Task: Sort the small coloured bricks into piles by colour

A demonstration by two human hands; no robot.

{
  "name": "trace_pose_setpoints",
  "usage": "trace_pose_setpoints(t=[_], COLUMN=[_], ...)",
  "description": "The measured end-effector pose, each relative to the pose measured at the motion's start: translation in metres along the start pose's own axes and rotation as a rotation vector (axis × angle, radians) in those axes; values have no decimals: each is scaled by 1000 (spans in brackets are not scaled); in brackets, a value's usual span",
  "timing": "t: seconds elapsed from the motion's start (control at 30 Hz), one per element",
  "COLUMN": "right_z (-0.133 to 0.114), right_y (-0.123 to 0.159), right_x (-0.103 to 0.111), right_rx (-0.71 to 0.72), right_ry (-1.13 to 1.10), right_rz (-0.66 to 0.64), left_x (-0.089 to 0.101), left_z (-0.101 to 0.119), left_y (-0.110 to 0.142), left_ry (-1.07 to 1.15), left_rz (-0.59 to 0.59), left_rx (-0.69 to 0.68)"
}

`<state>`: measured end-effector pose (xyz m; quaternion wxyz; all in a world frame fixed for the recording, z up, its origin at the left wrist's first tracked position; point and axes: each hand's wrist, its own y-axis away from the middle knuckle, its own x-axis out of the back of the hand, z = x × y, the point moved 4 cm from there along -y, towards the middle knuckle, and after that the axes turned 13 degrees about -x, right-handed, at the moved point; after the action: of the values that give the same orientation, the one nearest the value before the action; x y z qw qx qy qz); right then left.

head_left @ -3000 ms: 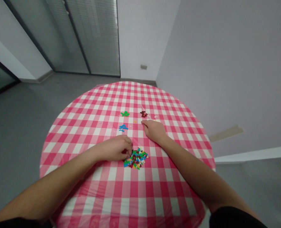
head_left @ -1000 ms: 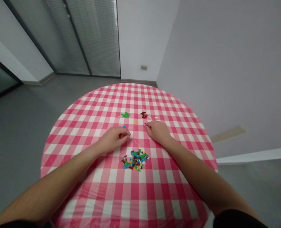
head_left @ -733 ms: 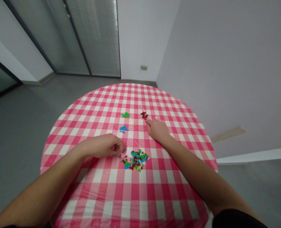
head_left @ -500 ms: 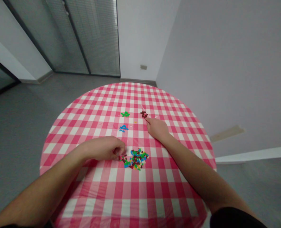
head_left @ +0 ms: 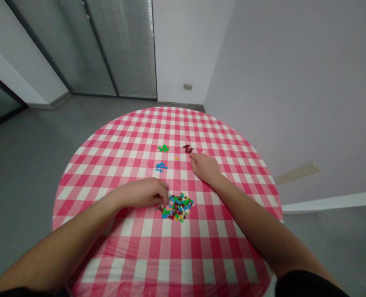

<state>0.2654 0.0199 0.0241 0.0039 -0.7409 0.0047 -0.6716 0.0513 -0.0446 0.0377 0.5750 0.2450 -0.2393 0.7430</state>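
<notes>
A heap of small mixed-colour bricks (head_left: 177, 206) lies on the round table with a red-and-white checked cloth (head_left: 167, 255). My left hand (head_left: 145, 193) rests at the heap's left edge, fingers curled and pinched among the pieces; what they hold is too small to see. My right hand (head_left: 204, 166) lies further back, fingers closed, its fingertip close to a small dark brown group (head_left: 187, 149). A green group (head_left: 163, 148) and a blue group (head_left: 161, 166) sit apart, left of the right hand.
A tiny yellow piece (head_left: 175, 158) lies between the green and brown groups. The table stands in a room corner, a grey wall on the right, glass partitions with blinds at the back left, grey floor all round.
My left hand came back from the blue group to the left edge of the mixed heap. My right hand stayed by the brown group, shifting only slightly.
</notes>
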Motion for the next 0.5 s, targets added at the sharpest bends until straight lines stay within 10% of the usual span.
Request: trace_pose_setpoints(t=[0.5], right_z=[10], right_y=[4], right_x=[10], right_rx=[67], right_ry=[-280], right_rz=[201], left_x=[12], left_z=[3], left_y=[4], left_ry=[49], left_rz=[70], left_rx=[100])
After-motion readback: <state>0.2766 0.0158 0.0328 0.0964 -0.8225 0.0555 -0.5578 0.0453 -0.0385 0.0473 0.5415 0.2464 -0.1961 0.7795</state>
